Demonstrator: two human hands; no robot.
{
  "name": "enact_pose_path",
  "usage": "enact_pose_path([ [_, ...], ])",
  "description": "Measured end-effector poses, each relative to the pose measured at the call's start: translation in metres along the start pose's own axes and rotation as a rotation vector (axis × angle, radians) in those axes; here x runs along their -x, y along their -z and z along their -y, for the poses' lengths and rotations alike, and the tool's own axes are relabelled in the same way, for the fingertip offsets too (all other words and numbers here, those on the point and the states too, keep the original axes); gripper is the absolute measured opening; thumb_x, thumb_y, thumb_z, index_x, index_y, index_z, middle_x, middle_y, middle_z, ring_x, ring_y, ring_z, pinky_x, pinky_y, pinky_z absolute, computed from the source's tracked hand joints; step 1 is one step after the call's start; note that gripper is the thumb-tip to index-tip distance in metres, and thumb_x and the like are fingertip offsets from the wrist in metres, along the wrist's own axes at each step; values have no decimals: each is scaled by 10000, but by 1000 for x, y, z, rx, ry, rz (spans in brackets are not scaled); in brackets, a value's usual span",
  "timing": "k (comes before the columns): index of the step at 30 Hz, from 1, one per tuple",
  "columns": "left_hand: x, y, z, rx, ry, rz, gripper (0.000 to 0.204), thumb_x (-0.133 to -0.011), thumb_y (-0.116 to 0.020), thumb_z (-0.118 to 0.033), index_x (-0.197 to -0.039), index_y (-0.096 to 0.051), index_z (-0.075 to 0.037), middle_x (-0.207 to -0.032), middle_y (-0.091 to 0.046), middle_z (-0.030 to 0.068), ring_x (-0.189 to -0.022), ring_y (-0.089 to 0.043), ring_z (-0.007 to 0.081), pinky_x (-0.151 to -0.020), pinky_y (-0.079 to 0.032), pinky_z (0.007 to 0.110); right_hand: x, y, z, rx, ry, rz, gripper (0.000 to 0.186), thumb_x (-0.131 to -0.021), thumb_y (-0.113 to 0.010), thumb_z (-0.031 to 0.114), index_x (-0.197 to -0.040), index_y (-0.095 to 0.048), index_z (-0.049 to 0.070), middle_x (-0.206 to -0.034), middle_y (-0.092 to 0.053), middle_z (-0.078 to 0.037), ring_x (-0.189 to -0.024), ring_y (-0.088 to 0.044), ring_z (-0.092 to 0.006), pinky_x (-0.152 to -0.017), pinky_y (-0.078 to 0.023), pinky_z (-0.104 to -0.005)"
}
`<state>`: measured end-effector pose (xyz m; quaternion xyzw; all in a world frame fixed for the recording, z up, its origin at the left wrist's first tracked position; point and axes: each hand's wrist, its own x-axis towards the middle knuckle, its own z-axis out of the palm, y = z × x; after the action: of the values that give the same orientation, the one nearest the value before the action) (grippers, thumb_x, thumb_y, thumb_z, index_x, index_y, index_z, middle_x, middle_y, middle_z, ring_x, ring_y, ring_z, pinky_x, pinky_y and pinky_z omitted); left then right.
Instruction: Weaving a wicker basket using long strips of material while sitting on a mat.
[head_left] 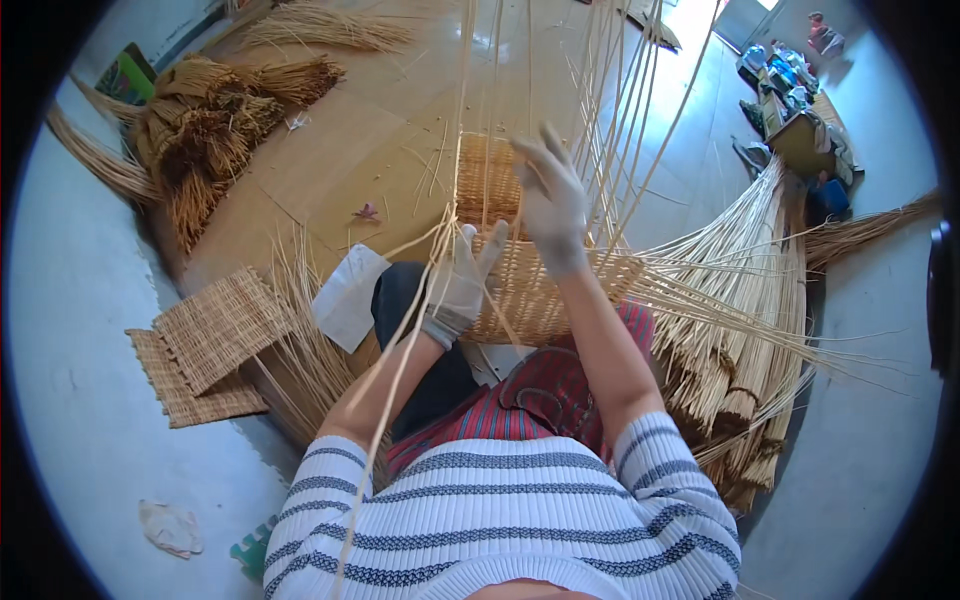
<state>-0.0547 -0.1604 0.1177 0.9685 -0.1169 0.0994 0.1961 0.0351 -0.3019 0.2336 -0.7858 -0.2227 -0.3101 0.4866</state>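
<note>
A half-woven straw basket (520,295) sits at my lap, its long uncut strands standing up and fanning to the right. My left hand (460,285), in a pale glove, is closed at the basket's near left corner, where several strands (440,240) gather. Its thumb lies over the rim, and the fingers are partly hidden on the outer side. Above the basket's opening my right hand (553,205), also gloved, is raised with its fingers apart, close to the upright strands. I see nothing held in it. The basket's far wall (485,175) shows beyond my hands.
Right of me lean large bundles of pale straw (745,310). Two flat woven panels (225,335) and a white sheet (348,297) lie to the left. Brown straw bundles (215,125) rest at the far left. A cluttered bench (800,135) stands at the far right.
</note>
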Motion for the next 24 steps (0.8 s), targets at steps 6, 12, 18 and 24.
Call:
enact_pose_path([
  [6,0,-13,8,6,3,-45,1015,-790,-780,-235,-1607,-196,-382,-1453,-401,316,-924,-670,412,-766,-564,456,12,22,-18,-236,-333,258,694,-990,-516,11,-1592,-231,206,-1399,-570,-263,-1173,-660,-268,-920,-539,-336],
  [12,-1,-17,3,-21,-9,-140,1043,-758,-801,-241,-1613,-210,-326,-1424,-432,286,-945,-664,403,-749,-567,451,-17,12,-5,27,-153,258,553,-907,-511,-31,-1432,-507,142,-1437,-519,-259,-1340,-524,-373,-1056,-477,-415],
  [18,-2,-16,8,-9,-12,-182,969,-758,-796,-227,-1583,-301,-348,-1380,-478,254,-1002,-648,358,-763,-561,456,-4,13,-18,-52,-411,150,629,-963,-570,59,-1542,-363,189,-1099,-729,-165,-979,-718,-253,-771,-573,-360],
  [24,-2,-11,-7,-179,-222,-325,665,-845,-652,-111,-1475,-482,-241,-1384,-474,204,-962,-638,342,-811,-551,450,139,104,-59,-401,-754,-173,152,-1054,-538,144,-1179,-573,67,-915,-693,-56,-744,-653,-93,-532,-459,-224],
])
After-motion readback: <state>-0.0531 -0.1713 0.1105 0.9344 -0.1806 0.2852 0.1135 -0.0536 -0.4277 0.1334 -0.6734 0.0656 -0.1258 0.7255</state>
